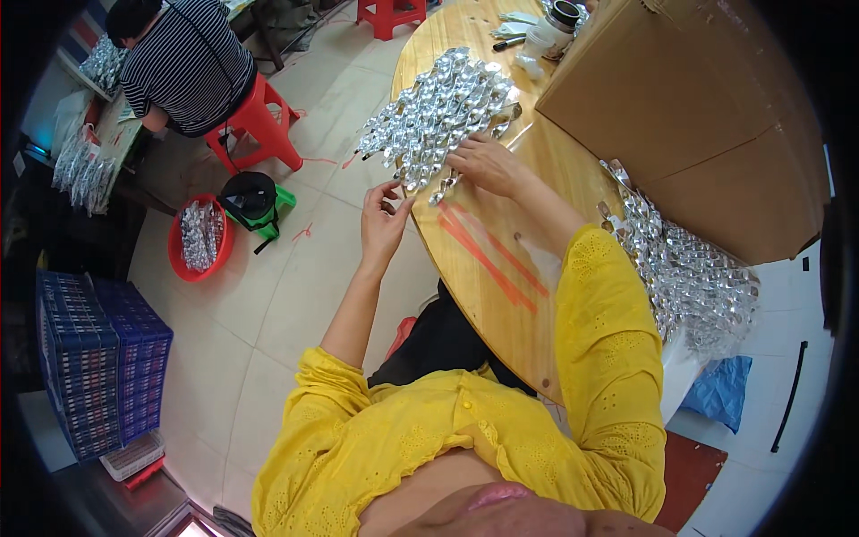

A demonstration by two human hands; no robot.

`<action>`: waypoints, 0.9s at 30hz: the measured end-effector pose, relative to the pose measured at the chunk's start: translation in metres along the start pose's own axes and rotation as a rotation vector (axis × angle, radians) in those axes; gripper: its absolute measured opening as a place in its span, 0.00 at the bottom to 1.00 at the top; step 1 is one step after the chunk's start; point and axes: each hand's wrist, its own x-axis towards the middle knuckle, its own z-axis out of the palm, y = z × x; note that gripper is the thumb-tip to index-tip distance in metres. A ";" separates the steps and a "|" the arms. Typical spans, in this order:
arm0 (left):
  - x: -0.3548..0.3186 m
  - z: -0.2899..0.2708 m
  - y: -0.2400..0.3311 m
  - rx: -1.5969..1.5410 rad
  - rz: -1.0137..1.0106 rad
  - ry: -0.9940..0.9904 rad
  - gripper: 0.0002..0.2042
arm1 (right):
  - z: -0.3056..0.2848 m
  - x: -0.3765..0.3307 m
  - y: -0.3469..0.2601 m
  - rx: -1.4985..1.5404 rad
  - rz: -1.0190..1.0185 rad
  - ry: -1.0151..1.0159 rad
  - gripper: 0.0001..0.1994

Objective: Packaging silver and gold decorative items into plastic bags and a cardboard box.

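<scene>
A heap of shiny silver, twisted-looking pieces, joined in rows like strands, lies on the wooden table and reaches over its left edge. My left hand is at the heap's near left corner, beside the table edge. Its fingers are curved, with a gap between them and the thumb, and nothing shows in it. My right hand rests at the near right side of the heap. Its fingers close on a short silver strand that sticks out toward me; the fingertips are partly hidden.
Red plastic strips lie on the table before me. A large cardboard box and another silver heap stand at right. Jars sit at the back. At left are a red basin, blue crates and a seated person.
</scene>
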 end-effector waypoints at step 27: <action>0.002 0.003 0.006 0.016 0.099 0.177 0.09 | -0.005 -0.002 0.002 0.023 -0.051 0.008 0.05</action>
